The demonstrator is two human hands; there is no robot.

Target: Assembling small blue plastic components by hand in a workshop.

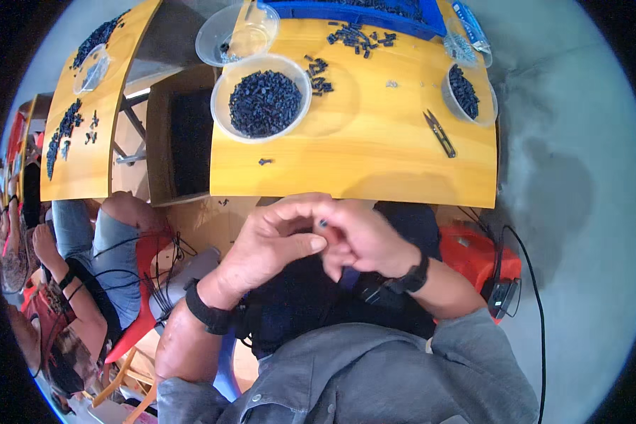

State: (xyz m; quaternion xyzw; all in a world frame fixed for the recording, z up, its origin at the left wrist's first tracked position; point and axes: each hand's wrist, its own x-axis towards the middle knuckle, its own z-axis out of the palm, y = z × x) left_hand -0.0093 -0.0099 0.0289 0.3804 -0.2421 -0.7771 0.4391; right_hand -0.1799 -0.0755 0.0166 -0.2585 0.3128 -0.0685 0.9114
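Note:
My left hand [279, 237] and my right hand [374, 237] meet above my lap, just off the near edge of the table. The left fingers are curled, with the thumb pointing at the right hand. Closed and slightly blurred, the right hand has its fingers bent inward. A small dark piece [323, 222] shows between the fingers where the hands meet; most of it is hidden. Nearest on the yellow table [374, 159] lies a single small black part [265, 162]. Beyond it stands a clear round tub [222, 127] filled with small black parts [265, 104].
Black thread snips [440, 133] lie right of centre. A clear bowl of black parts [464, 92] sits at the right edge. Loose black parts [360, 39] lie before a blue bin [431, 30]. Another clear tub [205, 35] stands far left. A person [78, 304] sits at the left table.

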